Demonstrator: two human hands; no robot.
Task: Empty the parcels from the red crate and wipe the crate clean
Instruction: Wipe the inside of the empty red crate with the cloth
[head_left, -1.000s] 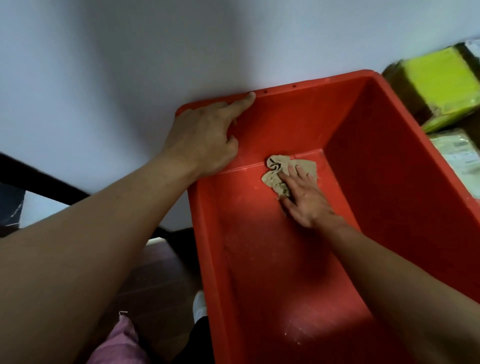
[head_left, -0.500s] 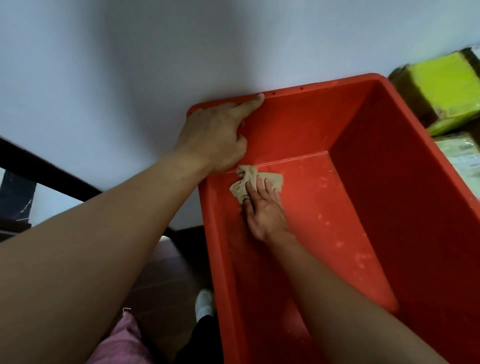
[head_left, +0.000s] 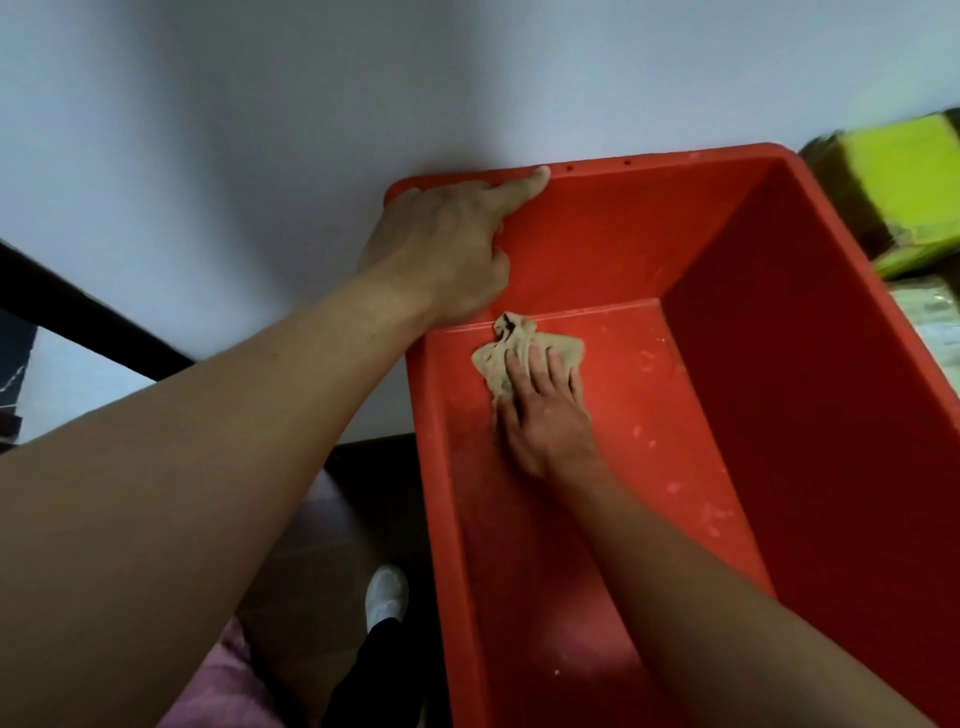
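White wall (head_left: 260, 130) is seen behind the red crate (head_left: 779, 415) — its far-left corner is clasped by the left grip (head_left: 447, 249); a tan cloth (head_left: 498, 358) is pressed onto its floor by straight fingers of the right grip (head_left: 545, 415).

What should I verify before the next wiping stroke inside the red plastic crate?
1. No parcels visible inside the red plastic crate: ok.
2. Left hand holds the far corner rim: ok.
3. Right hand presses the crumpled beige cloth on its floor with flat fingers: ok.
4. Pale spots on the floor's right side wiped: not ok.
5. Floor under the right forearm clean: cannot tell.
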